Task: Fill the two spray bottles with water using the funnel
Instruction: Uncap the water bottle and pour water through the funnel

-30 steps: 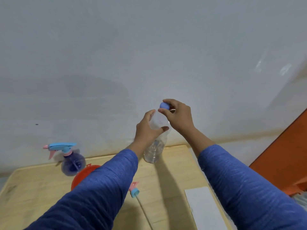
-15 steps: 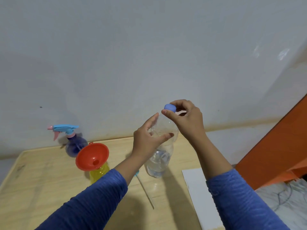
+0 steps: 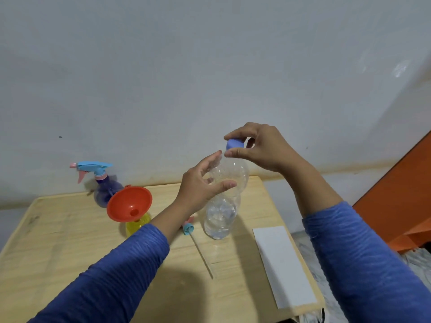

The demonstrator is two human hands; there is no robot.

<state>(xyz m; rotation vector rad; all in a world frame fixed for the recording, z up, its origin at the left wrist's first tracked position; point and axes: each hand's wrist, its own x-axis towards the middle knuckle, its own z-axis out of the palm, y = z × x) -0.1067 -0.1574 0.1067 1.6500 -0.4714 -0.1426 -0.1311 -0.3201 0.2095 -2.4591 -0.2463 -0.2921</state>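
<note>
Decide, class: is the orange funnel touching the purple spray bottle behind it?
Cannot tell. In the head view the funnel, seated in the yellow bottle, overlaps the purple spray bottle, so any gap or contact between them is hidden.

We see the orange plastic funnel [image 3: 129,203] in the yellow spray bottle [image 3: 137,226], the purple spray bottle [image 3: 105,187] behind it, the clear plastic water bottle [image 3: 222,206] to their right on the wooden table [image 3: 58,241].
</note>
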